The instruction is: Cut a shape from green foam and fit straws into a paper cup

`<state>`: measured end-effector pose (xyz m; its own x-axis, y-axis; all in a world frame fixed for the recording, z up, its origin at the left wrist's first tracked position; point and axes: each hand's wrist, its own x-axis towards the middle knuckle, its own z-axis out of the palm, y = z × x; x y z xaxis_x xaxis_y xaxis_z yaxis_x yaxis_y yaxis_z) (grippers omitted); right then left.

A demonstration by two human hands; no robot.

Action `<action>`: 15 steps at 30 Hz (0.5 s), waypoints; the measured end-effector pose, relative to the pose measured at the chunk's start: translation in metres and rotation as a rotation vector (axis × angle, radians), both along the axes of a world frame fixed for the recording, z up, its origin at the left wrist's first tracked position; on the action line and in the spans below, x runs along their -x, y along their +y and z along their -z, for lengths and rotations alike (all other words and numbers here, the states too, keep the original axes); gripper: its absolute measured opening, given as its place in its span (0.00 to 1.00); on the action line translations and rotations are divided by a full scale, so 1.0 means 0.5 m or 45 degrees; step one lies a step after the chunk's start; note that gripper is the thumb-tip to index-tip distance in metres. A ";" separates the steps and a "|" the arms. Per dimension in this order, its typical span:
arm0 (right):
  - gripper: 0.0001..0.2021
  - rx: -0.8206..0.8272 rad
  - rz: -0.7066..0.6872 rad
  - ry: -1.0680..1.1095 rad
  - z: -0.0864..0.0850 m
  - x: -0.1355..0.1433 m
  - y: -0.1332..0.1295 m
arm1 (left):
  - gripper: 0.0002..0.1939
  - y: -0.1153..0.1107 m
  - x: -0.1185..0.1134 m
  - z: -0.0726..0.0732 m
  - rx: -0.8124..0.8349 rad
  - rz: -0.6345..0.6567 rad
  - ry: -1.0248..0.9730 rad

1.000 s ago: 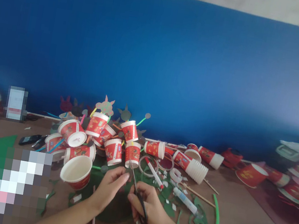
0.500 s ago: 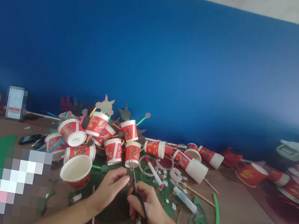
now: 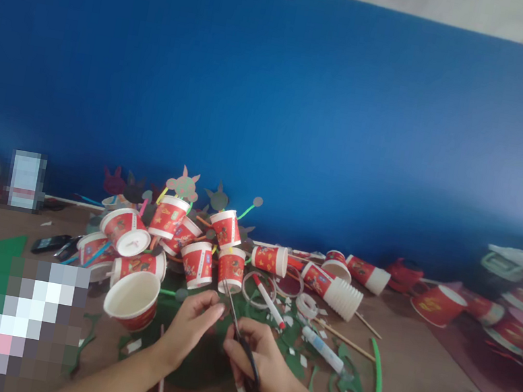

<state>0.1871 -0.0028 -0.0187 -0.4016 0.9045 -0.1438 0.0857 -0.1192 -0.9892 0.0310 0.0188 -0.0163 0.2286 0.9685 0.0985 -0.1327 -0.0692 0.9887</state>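
Note:
My right hand is closed on the handles of dark scissors, whose blades point up and to the left toward a red paper cup. Left of the blades, my left hand is pinched, thumb against fingers; anything between its fingertips is too small to make out. The two hands are apart, over dark green paper on the brown table. White and green scraps lie about them.
Several red paper cups with animal cutouts pile up behind my hands. A wide cup stands at left. Right of my hands lie a red-capped marker, a glue tube, a stacked row of cups and a green strip.
My left fingertips have shifted slightly left, and the gap to the scissors looks a little wider. The scissors have tilted slightly further left. The whole view has moved very little.

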 end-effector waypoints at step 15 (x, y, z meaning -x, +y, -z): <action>0.19 0.029 -0.015 0.015 -0.002 0.000 -0.002 | 0.13 0.004 0.004 0.008 -0.067 0.016 0.071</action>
<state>0.1874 -0.0036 -0.0176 -0.4140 0.8962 -0.1593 0.0756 -0.1406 -0.9872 0.0291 0.0208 -0.0202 0.2477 0.9593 0.1360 -0.0785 -0.1200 0.9897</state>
